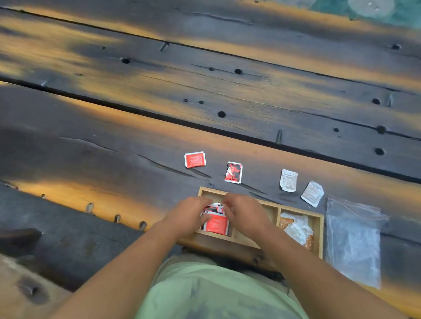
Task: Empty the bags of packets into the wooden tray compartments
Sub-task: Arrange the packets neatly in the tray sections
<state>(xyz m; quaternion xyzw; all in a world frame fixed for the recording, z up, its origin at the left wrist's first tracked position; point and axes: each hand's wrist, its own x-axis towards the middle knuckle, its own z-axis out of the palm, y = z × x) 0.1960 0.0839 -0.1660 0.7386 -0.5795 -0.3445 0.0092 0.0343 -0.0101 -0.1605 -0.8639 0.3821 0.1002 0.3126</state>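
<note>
A wooden tray (317, 229) with three compartments lies at the table's near edge. Red packets (216, 224) fill its left compartment. White and orange packets (296, 228) lie in the right one; the middle one is mostly hidden by my right arm. My left hand (190, 213) and my right hand (244, 210) both sit over the left compartment, fingers curled onto the red packets. Whether either hand pinches a packet I cannot tell. A clear zip bag (353, 242) lies flat to the right of the tray.
Loose on the dark plank table beyond the tray lie a red packet (195, 159), a red-and-black packet (233, 172) and two white packets (288, 180) (312, 194). The planks have gaps and holes. The table's near edge runs just under the tray.
</note>
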